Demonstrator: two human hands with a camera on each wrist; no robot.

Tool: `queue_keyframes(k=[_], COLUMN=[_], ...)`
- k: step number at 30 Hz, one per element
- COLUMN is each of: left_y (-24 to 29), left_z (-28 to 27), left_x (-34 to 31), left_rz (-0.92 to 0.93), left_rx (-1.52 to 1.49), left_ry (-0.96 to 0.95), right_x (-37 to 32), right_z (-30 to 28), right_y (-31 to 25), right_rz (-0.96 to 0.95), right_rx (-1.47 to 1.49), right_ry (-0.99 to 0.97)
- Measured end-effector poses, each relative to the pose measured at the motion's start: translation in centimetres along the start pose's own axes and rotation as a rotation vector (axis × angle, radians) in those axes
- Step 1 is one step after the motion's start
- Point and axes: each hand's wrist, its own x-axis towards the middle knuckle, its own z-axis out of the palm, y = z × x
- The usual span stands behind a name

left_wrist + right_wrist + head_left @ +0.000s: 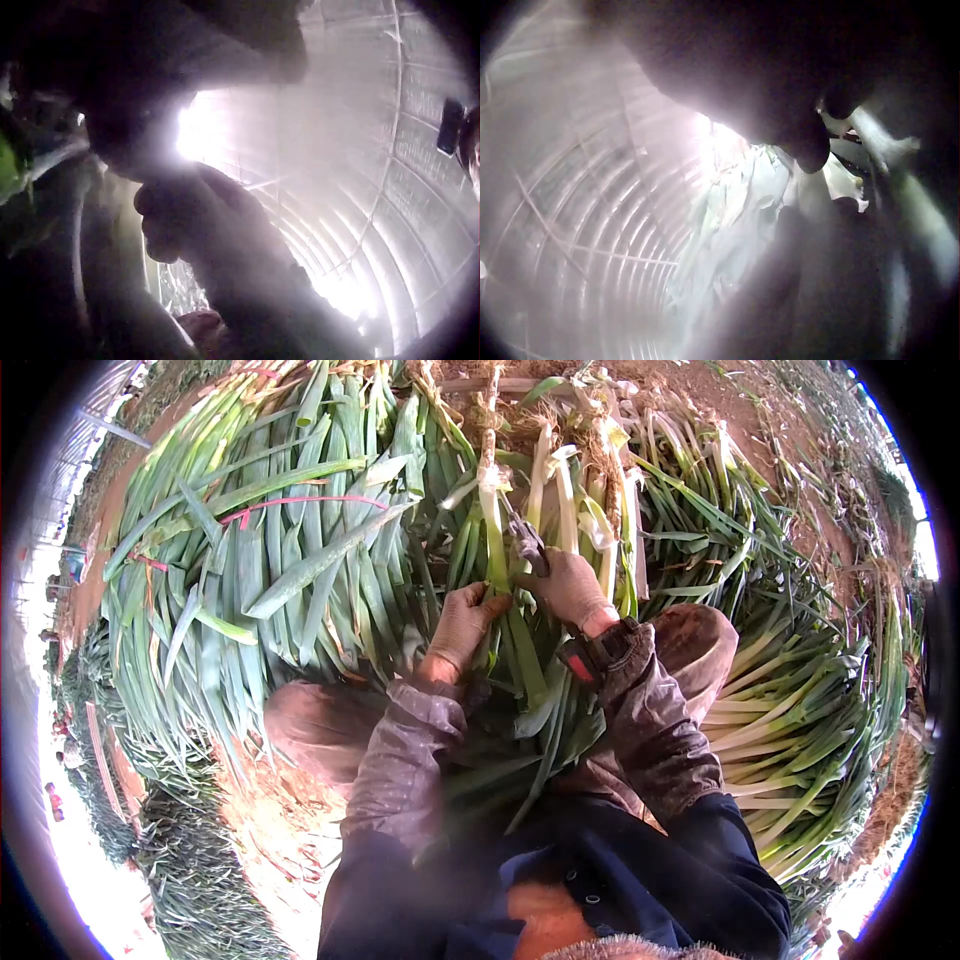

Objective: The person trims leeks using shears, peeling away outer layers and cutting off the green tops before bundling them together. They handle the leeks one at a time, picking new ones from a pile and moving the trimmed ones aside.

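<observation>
- Nearest, across the person's lap, lay a loose sheaf of leeks [540, 705], its leaves pointing toward the body.
- The gloved left hand [462, 622] had its grip closed round the green part of one leek stalk [494, 520]. The stalk rose from the lap toward the far heaps.
- The gloved right hand [572, 588] had its grip wrapped round a cutting tool [527, 542] set just beside the stalk. What kind of tool it was could not be told.
- Handling, as judged: the stalk looked light, firm in the pale shank, and limp and easily creased in the leaves. It was best held low on the firm part, where the left hand had it.
- Beyond, on the earth floor [270, 830], lay the left heap [280, 550], crossed by a pink tie [300, 501], and the right heap [800, 720].
</observation>
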Motion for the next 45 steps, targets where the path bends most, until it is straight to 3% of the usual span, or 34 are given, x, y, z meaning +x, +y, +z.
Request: queue_keyframes(k=[4, 10, 15, 16, 19, 22, 23, 25, 28, 31, 33, 35, 37, 38, 41, 43, 45], left_y=[2.3, 1.3, 0.4, 0.7, 1.2, -0.6, -0.9, -1.1, -0.8, -1.1, -1.1, -1.2, -1.2, -0.7, 0.5, 4.1, 3.1], left_z=[0.1, -0.8, -1.1, -0.9, -0.4, -0.5, -0.3, 0.5, 1.1, 1.5, 2.6, 4.4, 6.4, 6.5, 1.2, -1.2, -2.8], left_x=[-1.0, -0.7, -0.8, -1.0, -1.5, -0.9, -0.8, -0.5, -0.7, -0.4, -0.9, -1.9, -3.3, -3.2, 1.2, 5.4, 10.3], left_rz=[-0.115, -0.206, -0.185, -0.178, -0.244, -0.171, -0.136, -0.059, -0.078, 0.114, 0.116, 0.165, 0.269, 0.259, 0.175, 0.053, 0.231], left_rx=[-0.193, -0.313, -0.421, -0.443, -0.383, -0.361, -0.303, -0.192, -0.165, 0.125, 0.454, 0.746, 1.005, 1.052, 0.908, 0.95, 1.38], left_ry=[0.042, 0.001, -0.023, -0.016, 0.01, -0.004, 0.006, 0.024, 0.016, -0.002, -0.01, 0.001, 0.012, -0.034, -0.177, -0.013, 0.426], right_x=[2.0, 7.5, 11.2, 11.5, 10.8, 8.4, 6.8, 5.0, 3.1, 1.3, -0.3, -1.2, -2.3, -2.5, -2.8, -2.3, -1.7], right_z=[-0.5, -0.2, 0.1, 0.2, 0.5, -0.9, -1.4, -1.4, -2.2, -2.7, -3.2, -3.0, -4.5, -3.7, -3.8, -3.7, -3.2], right_y=[-0.7, -0.2, 0.3, 0.5, 2.3, 1.2, 0.5, 1.4, 2.1, 2.5, 2.7, 3.4, 0.9, 1.2, 0.5, 0.7, 0.6], right_rz=[-0.018, -0.032, 0.014, 0.069, -0.024, 0.069, 0.116, 0.009, 0.039, 0.029, 0.007, -0.042, 0.051, -0.034, 0.022, 0.039, 0.021], right_rx=[-0.041, -0.067, -0.094, -0.07, 0.108, -0.091, -0.135, -0.108, -0.128, -0.043, 0.042, -0.056, 0.013, -0.035, 0.087, 0.149, 0.099], right_ry=[-0.011, -0.01, -0.057, -0.018, 0.072, -0.049, -0.1, -0.04, -0.016, 0.003, 0.0, 0.05, -0.148, -0.122, -0.132, -0.164, -0.183])
